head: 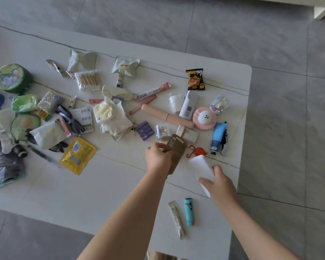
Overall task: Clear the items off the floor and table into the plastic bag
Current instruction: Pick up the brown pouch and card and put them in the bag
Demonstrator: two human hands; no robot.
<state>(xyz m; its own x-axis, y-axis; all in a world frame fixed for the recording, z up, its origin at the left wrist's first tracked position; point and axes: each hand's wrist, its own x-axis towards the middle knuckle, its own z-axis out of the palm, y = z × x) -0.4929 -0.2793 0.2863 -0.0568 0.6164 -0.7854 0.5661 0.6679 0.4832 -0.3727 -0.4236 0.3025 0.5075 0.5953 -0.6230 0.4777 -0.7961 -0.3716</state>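
Note:
My left hand grips a brown cardboard package with a barcode, held just above the white table. A white rectangular pack is in the grasp of my right hand near the table's right edge. Small items litter the table: a yellow sachet, purple batteries, a pink ribbed case, a blue tube, a red carabiner reel, cotton swabs. No plastic bag for the items is clearly seen.
A teal tube and a silver stick sachet lie near the table's front right. A green round tin, avocado pouch and dark wrapped bundle crowd the left. Grey tiled floor surrounds the table.

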